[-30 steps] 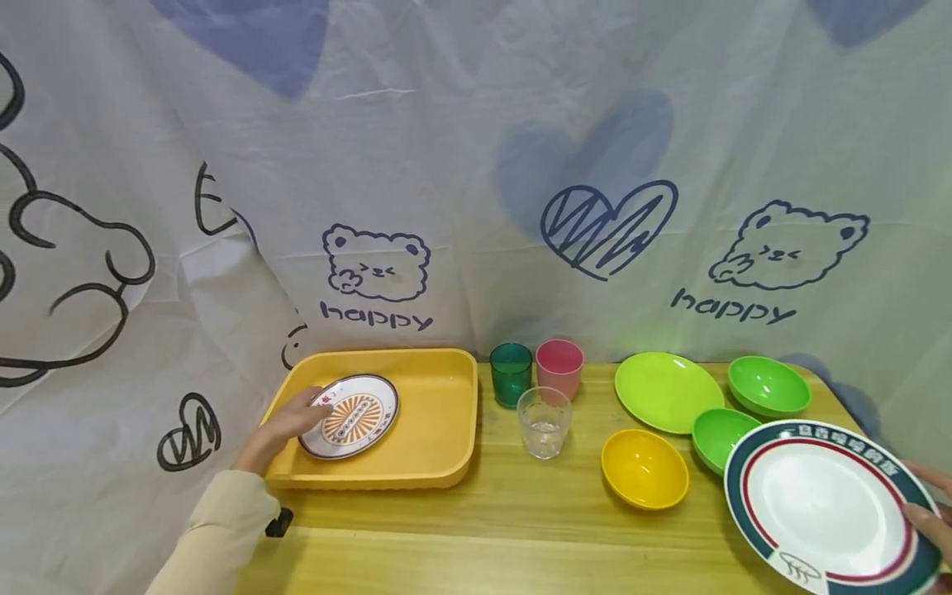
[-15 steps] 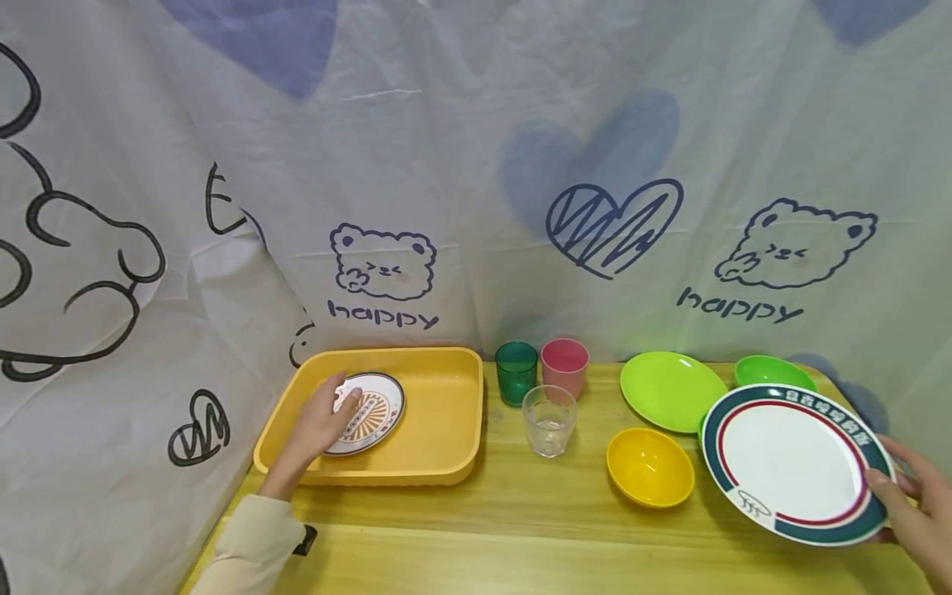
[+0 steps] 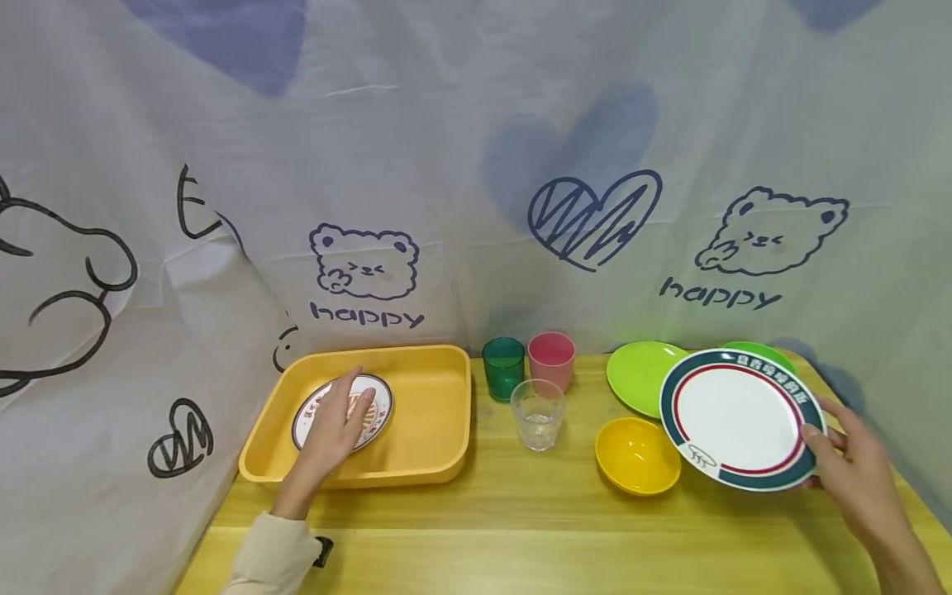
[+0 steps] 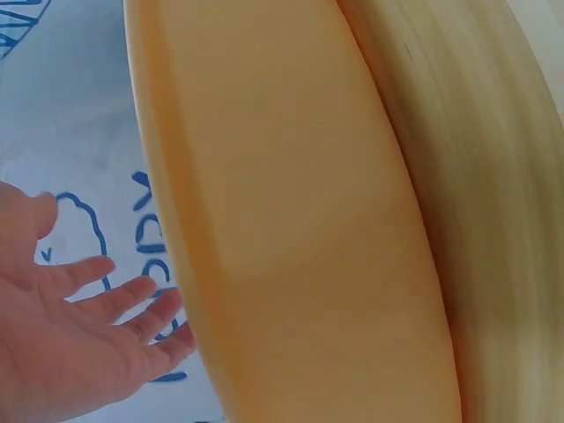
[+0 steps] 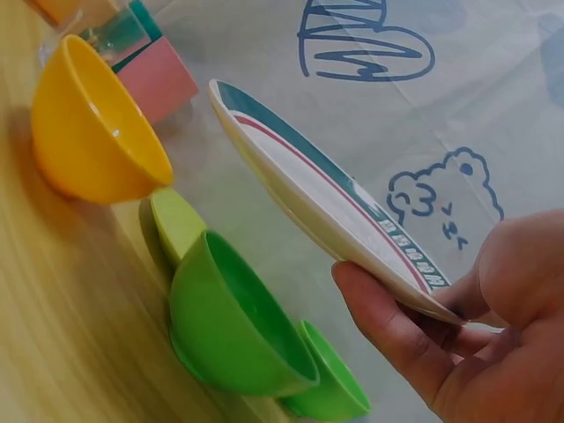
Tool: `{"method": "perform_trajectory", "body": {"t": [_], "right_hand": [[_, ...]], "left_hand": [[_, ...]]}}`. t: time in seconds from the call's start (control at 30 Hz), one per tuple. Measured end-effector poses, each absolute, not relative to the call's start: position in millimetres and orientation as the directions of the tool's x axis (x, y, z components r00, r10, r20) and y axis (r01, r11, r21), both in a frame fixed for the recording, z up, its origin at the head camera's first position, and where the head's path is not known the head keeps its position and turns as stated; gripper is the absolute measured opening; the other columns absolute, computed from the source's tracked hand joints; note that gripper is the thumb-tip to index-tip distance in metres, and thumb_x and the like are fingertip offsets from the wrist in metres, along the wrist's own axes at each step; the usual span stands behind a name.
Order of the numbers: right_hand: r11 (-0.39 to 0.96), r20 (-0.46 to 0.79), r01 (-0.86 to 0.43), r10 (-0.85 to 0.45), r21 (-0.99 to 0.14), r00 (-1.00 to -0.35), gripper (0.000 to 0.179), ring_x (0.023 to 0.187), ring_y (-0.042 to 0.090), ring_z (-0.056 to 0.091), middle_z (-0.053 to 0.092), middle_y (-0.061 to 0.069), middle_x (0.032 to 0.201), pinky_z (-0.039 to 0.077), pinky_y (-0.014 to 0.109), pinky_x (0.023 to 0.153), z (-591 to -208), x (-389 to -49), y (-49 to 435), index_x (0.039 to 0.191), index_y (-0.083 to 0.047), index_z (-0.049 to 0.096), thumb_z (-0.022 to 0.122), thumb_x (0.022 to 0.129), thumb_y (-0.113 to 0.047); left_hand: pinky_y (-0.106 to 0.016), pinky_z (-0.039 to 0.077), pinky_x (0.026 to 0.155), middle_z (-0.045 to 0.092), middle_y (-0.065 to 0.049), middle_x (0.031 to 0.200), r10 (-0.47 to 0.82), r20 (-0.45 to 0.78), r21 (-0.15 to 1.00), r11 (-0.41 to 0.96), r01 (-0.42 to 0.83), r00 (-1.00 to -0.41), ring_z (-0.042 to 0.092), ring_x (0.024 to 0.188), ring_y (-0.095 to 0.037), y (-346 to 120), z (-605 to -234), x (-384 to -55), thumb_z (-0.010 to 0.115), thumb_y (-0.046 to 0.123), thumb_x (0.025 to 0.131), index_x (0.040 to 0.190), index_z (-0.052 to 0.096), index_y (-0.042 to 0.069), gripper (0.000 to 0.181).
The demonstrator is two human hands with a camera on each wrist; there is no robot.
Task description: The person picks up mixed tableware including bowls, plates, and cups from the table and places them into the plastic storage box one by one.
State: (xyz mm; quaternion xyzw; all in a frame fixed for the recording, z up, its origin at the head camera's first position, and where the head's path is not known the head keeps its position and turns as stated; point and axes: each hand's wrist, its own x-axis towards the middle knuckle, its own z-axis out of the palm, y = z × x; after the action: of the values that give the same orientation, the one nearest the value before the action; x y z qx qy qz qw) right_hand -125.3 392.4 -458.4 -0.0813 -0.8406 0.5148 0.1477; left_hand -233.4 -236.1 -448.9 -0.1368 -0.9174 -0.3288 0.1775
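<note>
My right hand (image 3: 859, 467) pinches the right rim of a large white plate (image 3: 736, 417) with a teal border and a red ring. It holds the plate tilted in the air above the bowls; in the right wrist view, a green bowl (image 5: 233, 326) shows beneath it. A small patterned plate (image 3: 382, 405) lies in the yellow tray (image 3: 435, 413) at the left. Over that plate is my left hand (image 3: 327, 434), partly covering it in the head view. Its fingers are spread and hold nothing, as the left wrist view also shows.
Between tray and bowls stand a dark green cup (image 3: 503, 369), a pink cup (image 3: 552, 359) and a clear cup (image 3: 538, 417). A yellow bowl (image 3: 637, 457) sits near the large plate. A lime plate (image 3: 640, 376) lies behind, partly hidden. A printed cloth (image 3: 476, 165) hangs along the back.
My right hand has carried the large plate leftward and up, over the green bowls. My left hand has let go of the small plate, which now lies in the tray.
</note>
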Motion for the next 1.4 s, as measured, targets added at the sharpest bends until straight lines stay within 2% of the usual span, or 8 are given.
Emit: {"method": "perform_trajectory", "body": {"t": [0.23,0.37,0.47,0.73,0.93,1.0,1.17,1.4], "right_hand": [[0.410,0.155,-0.031,0.272,-0.911,-0.950,0.058,0.065,0.008,0.064,0.060,-0.027,0.091,0.059,0.031,0.052,-452,-142,373,0.160,0.001,0.024,0.045,0.110,-0.019],[0.409,0.119,0.018,0.308,-0.912,-0.944,0.060,0.069,0.007,0.064,0.068,0.012,0.114,0.060,0.030,0.054,-447,-148,357,0.162,-0.002,0.021,0.041,0.111,-0.025],[0.403,0.099,0.041,0.321,-0.914,-0.942,0.061,0.071,0.005,0.062,0.051,0.039,0.135,0.060,0.029,0.056,-444,-153,346,0.163,-0.004,0.018,0.038,0.111,-0.029],[0.358,0.067,0.052,0.312,-0.932,-0.948,0.063,0.074,0.006,0.063,0.052,0.035,0.134,0.061,0.029,0.060,-438,-162,328,0.164,-0.006,0.016,0.039,0.111,-0.031],[0.330,0.068,0.044,0.317,-0.943,-0.946,0.061,0.071,0.008,0.066,0.065,0.013,0.112,0.061,0.029,0.059,-436,-169,316,0.163,-0.005,0.020,0.041,0.111,-0.028],[0.322,0.067,0.041,0.317,-0.946,-0.946,0.060,0.071,0.008,0.066,0.065,0.015,0.114,0.061,0.029,0.060,-435,-172,310,0.164,-0.007,0.020,0.041,0.111,-0.028],[0.292,0.073,0.020,0.302,-0.956,-0.950,0.059,0.072,0.009,0.067,0.055,0.034,0.135,0.061,0.029,0.061,-433,-179,297,0.164,-0.009,0.020,0.039,0.112,-0.027],[0.229,0.070,0.000,0.297,-0.973,-0.952,0.058,0.073,0.009,0.066,0.051,0.032,0.143,0.061,0.028,0.059,-430,-187,282,0.164,-0.012,0.021,0.040,0.111,-0.025]], "left_hand": [[-0.059,0.039,0.110,0.050,-0.028,0.146,0.116,0.451,0.611,0.683,0.401,-0.885,0.050,0.131,-0.045,-216,-447,-231,0.045,0.024,0.111,0.151,0.042,-0.005,0.049],[-0.059,0.047,0.102,0.053,-0.024,0.145,0.087,0.479,0.644,0.641,0.417,-0.874,0.056,0.124,-0.042,-203,-446,-232,0.045,0.025,0.111,0.149,0.045,-0.003,0.048],[-0.059,0.050,0.100,0.051,-0.022,0.149,0.075,0.472,0.680,0.604,0.417,-0.878,0.058,0.124,-0.040,-195,-448,-232,0.045,0.026,0.111,0.149,0.045,-0.003,0.047],[-0.055,0.054,0.097,0.053,-0.020,0.148,0.071,0.459,0.726,0.545,0.420,-0.886,0.060,0.122,-0.037,-175,-450,-231,0.046,0.027,0.111,0.147,0.050,0.000,0.045],[-0.056,0.054,0.096,0.054,-0.017,0.147,0.084,0.467,0.751,0.487,0.445,-0.880,0.060,0.123,-0.037,-152,-445,-234,0.046,0.028,0.111,0.146,0.052,0.004,0.043],[-0.057,0.054,0.097,0.055,-0.016,0.148,0.096,0.457,0.770,0.454,0.448,-0.884,0.059,0.124,-0.037,-143,-444,-235,0.046,0.029,0.111,0.147,0.052,0.005,0.044],[-0.058,0.052,0.100,0.057,-0.016,0.145,0.104,0.440,0.818,0.363,0.446,-0.892,0.060,0.125,-0.035,-128,-443,-236,0.047,0.029,0.111,0.145,0.054,0.007,0.041],[-0.051,0.051,0.104,0.057,-0.011,0.146,0.133,0.421,0.853,0.278,0.441,-0.897,0.061,0.125,-0.033,-109,-446,-236,0.045,0.030,0.112,0.147,0.052,0.010,0.041]]}}
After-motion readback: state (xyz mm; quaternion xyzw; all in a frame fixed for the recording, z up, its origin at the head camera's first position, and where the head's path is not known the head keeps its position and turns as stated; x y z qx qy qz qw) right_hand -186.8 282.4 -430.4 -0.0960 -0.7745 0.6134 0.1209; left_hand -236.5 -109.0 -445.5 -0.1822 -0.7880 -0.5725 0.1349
